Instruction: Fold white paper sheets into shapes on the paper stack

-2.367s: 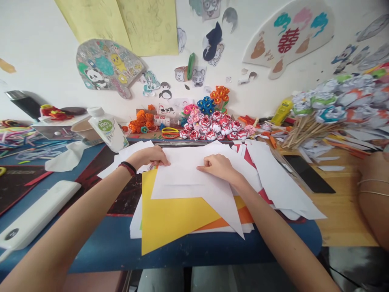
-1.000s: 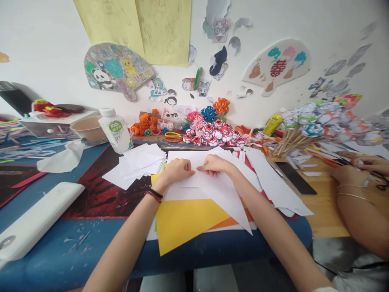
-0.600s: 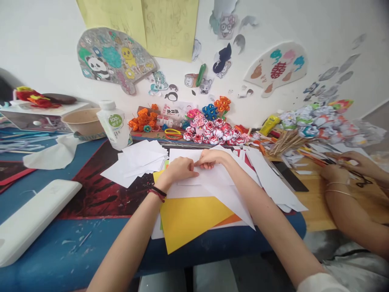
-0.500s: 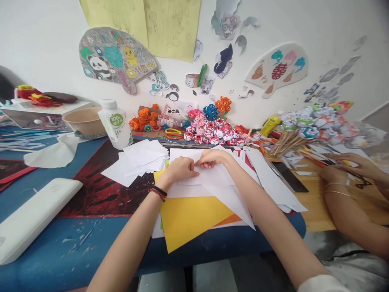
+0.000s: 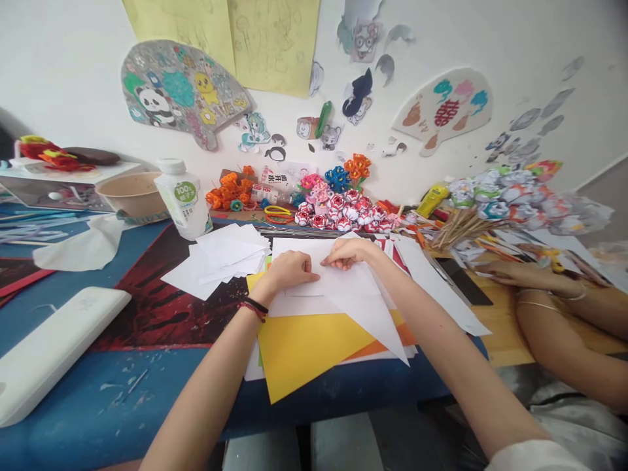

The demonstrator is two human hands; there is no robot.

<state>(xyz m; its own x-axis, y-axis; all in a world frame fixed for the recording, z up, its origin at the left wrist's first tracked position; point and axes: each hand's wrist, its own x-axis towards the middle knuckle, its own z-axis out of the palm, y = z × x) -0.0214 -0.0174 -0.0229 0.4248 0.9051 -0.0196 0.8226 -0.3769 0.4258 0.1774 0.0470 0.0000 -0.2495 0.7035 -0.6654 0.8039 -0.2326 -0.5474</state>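
A white sheet of paper (image 5: 350, 304) lies under both my hands, with one part folded over so that a long pointed corner reaches toward the table's front edge. My left hand (image 5: 293, 269) is closed, its fingers curled and its thumb side pressed on the paper. To the right of it, my right hand (image 5: 347, 254) has its fingers bent together, with a fingertip pressed at the sheet's upper part. Whether the fingertips pinch a fold is too small to tell. Beneath the sheet sits yellow paper (image 5: 304, 353), with orange paper (image 5: 375, 348) showing at its right.
White paper pieces (image 5: 226, 255) lie left, near a bottle (image 5: 184, 199) and bowl (image 5: 135, 194). A long white case (image 5: 63, 350) is front left. Red-white paper flowers (image 5: 343, 212) stand behind. At right are white strips (image 5: 436, 284) and a co-worker's arms (image 5: 554, 320).
My right hand has shifted slightly away from my left, widening the gap between them. The co-worker's hand has moved left and lies on the table; the black-handled scissors no longer show there.
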